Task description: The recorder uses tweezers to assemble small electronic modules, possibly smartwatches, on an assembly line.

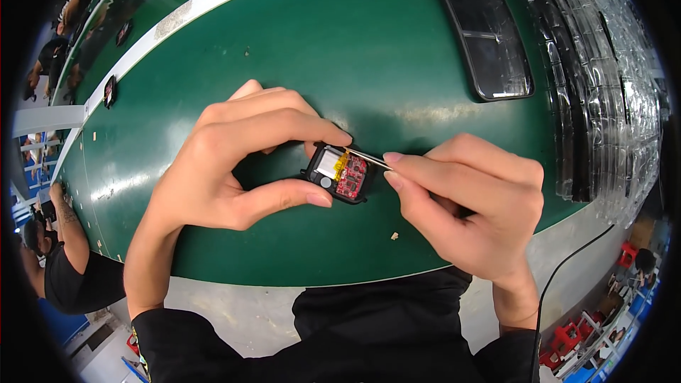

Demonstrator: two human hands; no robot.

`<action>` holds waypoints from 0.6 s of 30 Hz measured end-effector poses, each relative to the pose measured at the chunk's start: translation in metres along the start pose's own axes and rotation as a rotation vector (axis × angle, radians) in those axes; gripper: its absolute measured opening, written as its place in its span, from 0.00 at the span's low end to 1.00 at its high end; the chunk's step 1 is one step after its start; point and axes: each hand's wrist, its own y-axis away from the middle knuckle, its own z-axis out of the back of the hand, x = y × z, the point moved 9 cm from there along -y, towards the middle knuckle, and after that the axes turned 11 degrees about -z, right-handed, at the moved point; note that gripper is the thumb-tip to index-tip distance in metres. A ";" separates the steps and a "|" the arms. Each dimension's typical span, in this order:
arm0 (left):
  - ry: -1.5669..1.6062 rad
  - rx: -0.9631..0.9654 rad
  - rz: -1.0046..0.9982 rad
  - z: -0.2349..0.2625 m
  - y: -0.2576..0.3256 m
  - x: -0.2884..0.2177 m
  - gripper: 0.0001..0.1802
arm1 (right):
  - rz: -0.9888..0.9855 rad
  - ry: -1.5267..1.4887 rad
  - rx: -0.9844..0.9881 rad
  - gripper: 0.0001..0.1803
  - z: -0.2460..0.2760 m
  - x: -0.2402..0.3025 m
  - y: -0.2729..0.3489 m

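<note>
Resting on the green belt (369, 50), a small black open casing (340, 172) with a red circuit board and a yellow-and-silver cell sits pinched between the thumb and forefinger of the left hand (227, 159). The right hand (472, 198) has its fingertips pressed together on thin tweezers (367, 158) touching the board. 1 dark tray (489, 35) and stacked clear plastic trays (610, 78) lie beyond, to the right.

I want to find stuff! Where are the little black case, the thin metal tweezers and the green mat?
small black plastic case (342, 172), head view, red circuit board inside
thin metal tweezers (367, 159), head view, mid-shaft
green mat (355, 42), head view, bare surface
</note>
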 end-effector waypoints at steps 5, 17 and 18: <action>0.024 0.020 -0.012 0.001 -0.001 0.001 0.34 | -0.123 -0.079 0.068 0.12 0.000 -0.009 0.000; 0.018 0.032 -0.034 -0.002 -0.003 -0.003 0.31 | -0.132 -0.108 0.087 0.12 -0.004 -0.014 0.001; 0.010 0.020 -0.047 -0.001 -0.003 -0.005 0.30 | -0.132 -0.111 0.094 0.11 -0.005 -0.013 0.001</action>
